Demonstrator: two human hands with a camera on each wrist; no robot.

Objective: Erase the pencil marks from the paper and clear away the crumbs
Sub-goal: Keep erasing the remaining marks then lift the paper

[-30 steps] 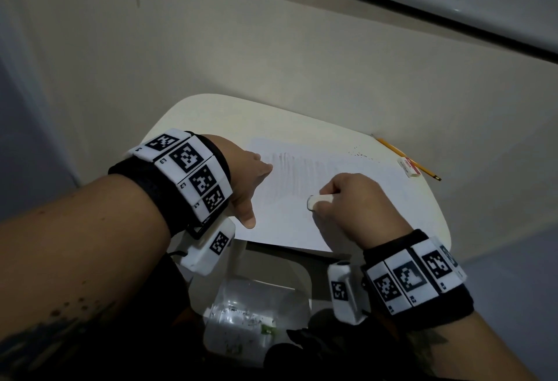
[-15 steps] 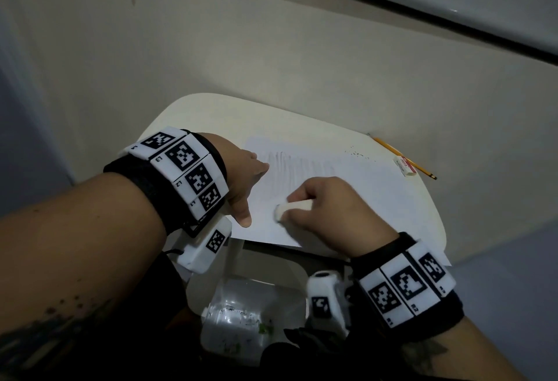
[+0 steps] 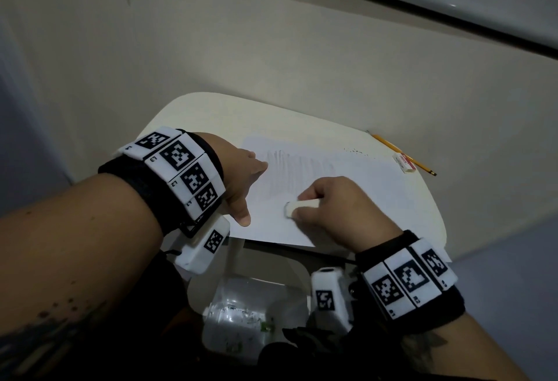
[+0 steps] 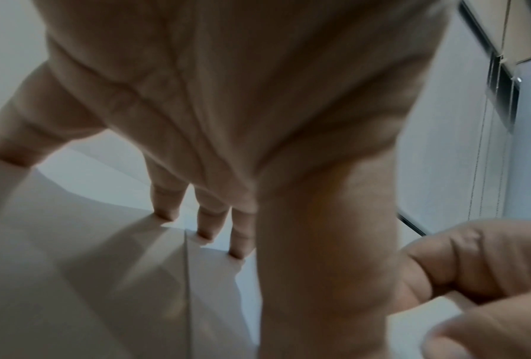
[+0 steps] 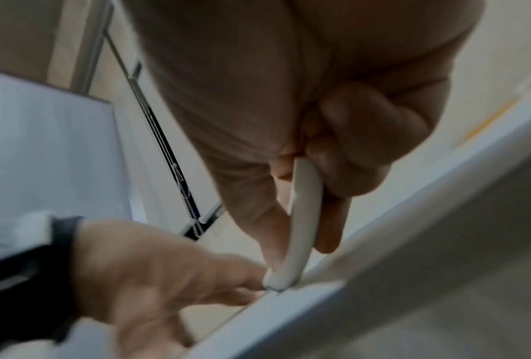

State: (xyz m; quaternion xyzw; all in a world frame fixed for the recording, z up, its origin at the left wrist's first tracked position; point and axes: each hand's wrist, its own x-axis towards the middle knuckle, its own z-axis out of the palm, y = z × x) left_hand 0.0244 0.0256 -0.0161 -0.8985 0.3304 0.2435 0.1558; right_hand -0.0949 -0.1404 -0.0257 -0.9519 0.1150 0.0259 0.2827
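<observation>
The right hand [image 3: 335,205] is pinching the eraser [image 3: 300,206] and pressing its tip on the paper [image 3: 377,187] lying on the table [image 3: 211,115]. The left hand [image 3: 241,181] is pressing straight fingers [image 4: 166,201] on the paper's left edge. Crumbs [image 3: 356,151] are lying near the far edge.

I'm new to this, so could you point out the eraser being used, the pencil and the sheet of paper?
eraser [image 3: 300,206]: head view, its white middle, sticking out of the fist.
pencil [image 3: 389,145]: head view, its yellow shaft.
paper [image 3: 377,187]: head view, a bare patch.
</observation>
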